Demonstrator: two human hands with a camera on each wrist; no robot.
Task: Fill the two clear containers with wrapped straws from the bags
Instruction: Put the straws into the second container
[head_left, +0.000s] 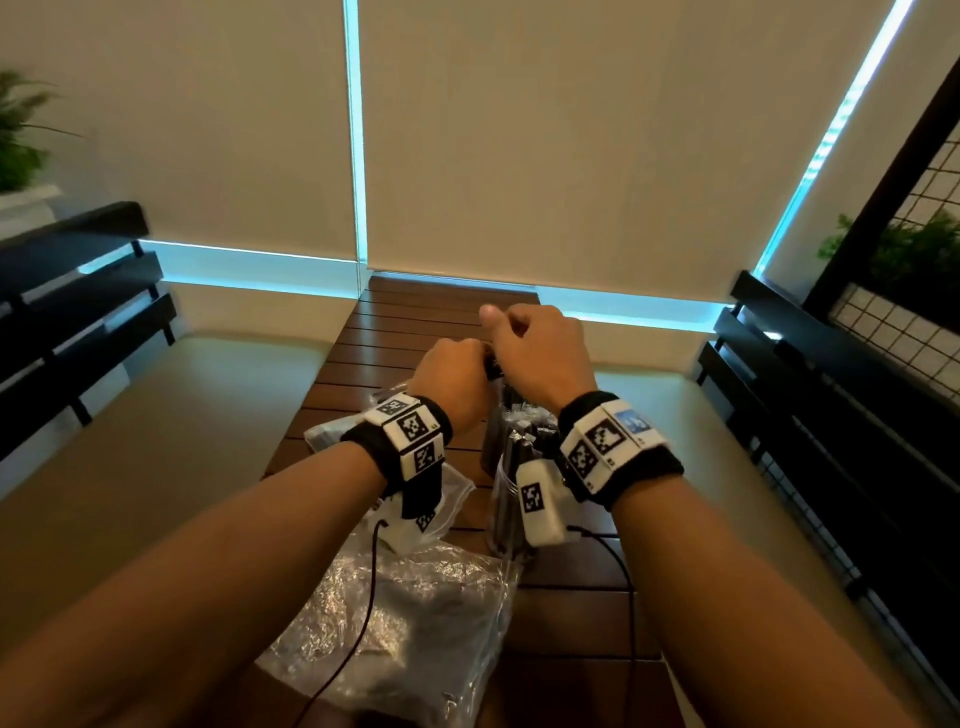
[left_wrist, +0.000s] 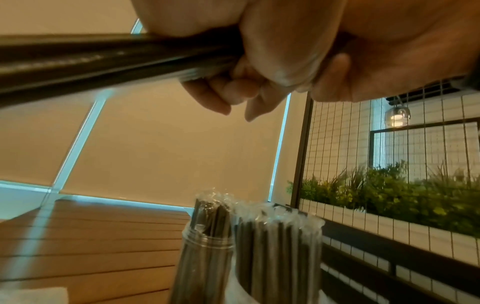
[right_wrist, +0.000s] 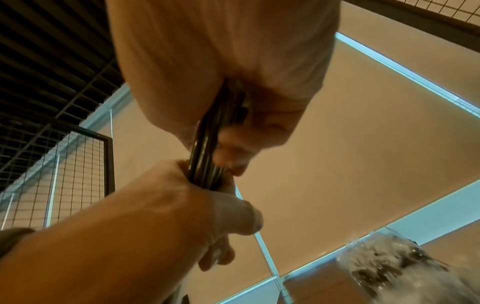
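Observation:
Both hands are raised over the wooden table (head_left: 415, 322) and grip one bundle of dark wrapped straws (right_wrist: 206, 148) between them. My left hand (head_left: 457, 374) holds its lower part, my right hand (head_left: 540, 353) the upper part, fingers curled round it. In the head view only a dark bit of the bundle (head_left: 493, 370) shows between the fists. Directly below stand two clear containers, side by side: one (left_wrist: 205, 253) and the other (left_wrist: 280, 257), both packed with upright wrapped straws. In the head view my wrists partly hide the containers (head_left: 501, 488).
A crinkled clear plastic bag (head_left: 405, 639) lies on the near table, with another bag (head_left: 332, 431) to the left of the containers. Cables run from my wrist devices over the table. Benches flank the table. A wire grid with plants (left_wrist: 389, 195) stands at the right.

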